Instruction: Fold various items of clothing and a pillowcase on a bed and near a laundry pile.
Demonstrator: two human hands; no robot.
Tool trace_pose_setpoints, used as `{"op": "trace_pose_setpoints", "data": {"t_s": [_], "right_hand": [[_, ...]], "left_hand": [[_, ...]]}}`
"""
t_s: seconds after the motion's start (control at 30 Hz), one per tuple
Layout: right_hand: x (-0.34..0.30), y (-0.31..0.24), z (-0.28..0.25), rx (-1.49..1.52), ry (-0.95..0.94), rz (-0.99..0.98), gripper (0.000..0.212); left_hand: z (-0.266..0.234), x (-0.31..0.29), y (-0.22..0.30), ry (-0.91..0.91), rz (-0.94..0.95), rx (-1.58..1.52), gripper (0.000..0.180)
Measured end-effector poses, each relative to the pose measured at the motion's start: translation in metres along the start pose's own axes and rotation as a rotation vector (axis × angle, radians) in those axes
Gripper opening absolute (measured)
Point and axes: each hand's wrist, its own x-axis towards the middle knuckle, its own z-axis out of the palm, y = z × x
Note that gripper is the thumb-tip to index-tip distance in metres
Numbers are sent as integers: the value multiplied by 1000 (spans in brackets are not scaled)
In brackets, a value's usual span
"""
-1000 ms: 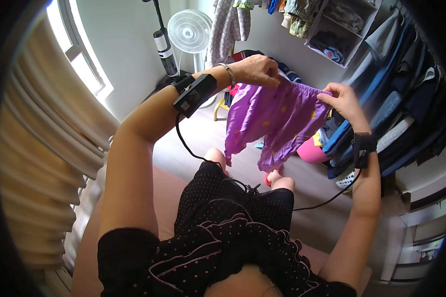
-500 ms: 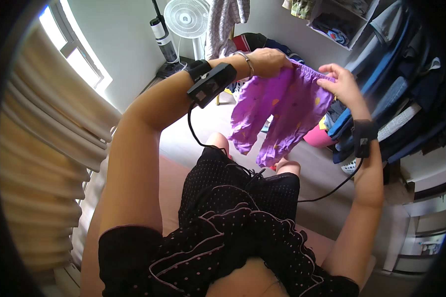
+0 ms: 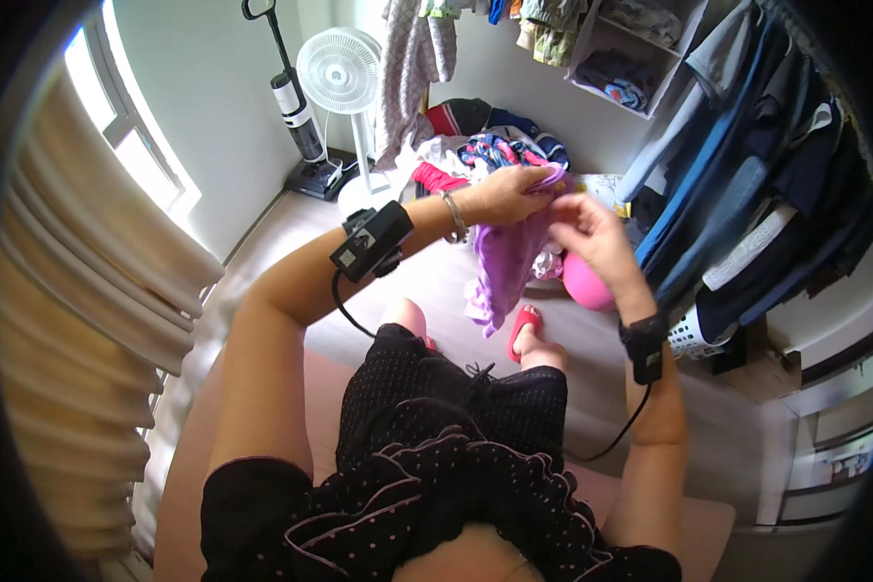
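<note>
1. Left of the purple garment [image 3: 502, 276], free air over the pale floor [image 3: 432, 267] leaves a hand room below the left forearm; a black cable [image 3: 339, 297] hangs farther left.
2. At the garment's top, the left hand [image 3: 512, 196] takes up the space.
3. Beyond the garment, the clothes pile [image 3: 509, 150] bars a straight forward reach.
4. Right of the garment, the right hand [image 3: 592, 238] and the pink rounded thing [image 3: 590, 285] crowd the near side; farther right, hanging clothes [image 3: 718, 179] form a wall.
5. On the garment's near side, a gap runs between the knees, the red slipper [image 3: 517, 338] at its right.
</note>
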Motion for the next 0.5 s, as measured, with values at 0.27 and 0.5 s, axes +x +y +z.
{"op": "trace_pose_setpoints", "data": {"t_s": [0.27, 0.5], "right_hand": [[19, 9, -7, -197, 360, -299, 69], [2, 86, 1, -240, 33, 181, 37]], "left_hand": [[-46, 25, 35, -111, 343, 35, 34], [-77, 33, 54, -5, 511, 229, 33]]}}
